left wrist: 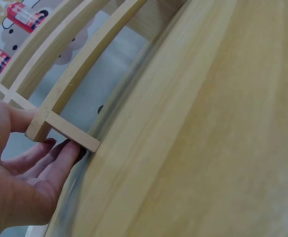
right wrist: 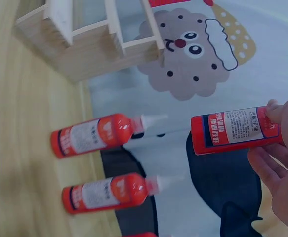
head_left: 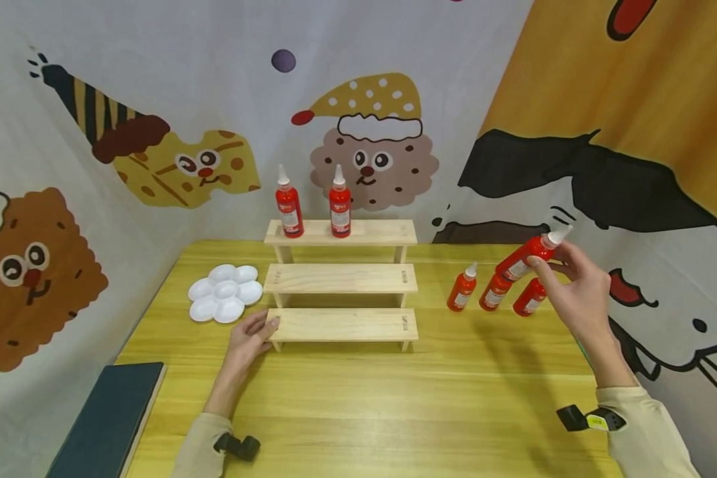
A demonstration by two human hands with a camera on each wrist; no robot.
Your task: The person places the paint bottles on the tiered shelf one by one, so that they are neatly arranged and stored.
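My right hand (head_left: 579, 285) grips a red bottle (head_left: 522, 259) with a white pointed nozzle, tilted and raised above the table. In the right wrist view its label (right wrist: 237, 126) faces the camera. Below it, three more red bottles (head_left: 463, 289) stand on the table to the right of a three-step wooden rack (head_left: 342, 325). My left hand (head_left: 251, 338) holds the left end of the rack's lowest step, thumb on top and fingers beneath, beside the leg (left wrist: 74, 132). Two red bottles (head_left: 340, 206) stand upright on the top step, toward its left and middle.
A white flower-shaped palette (head_left: 226, 292) lies left of the rack. A dark book (head_left: 110, 418) sits at the table's left front edge. Behind the wooden table (head_left: 358, 405) hangs a curtain (head_left: 215, 60) printed with cartoon figures.
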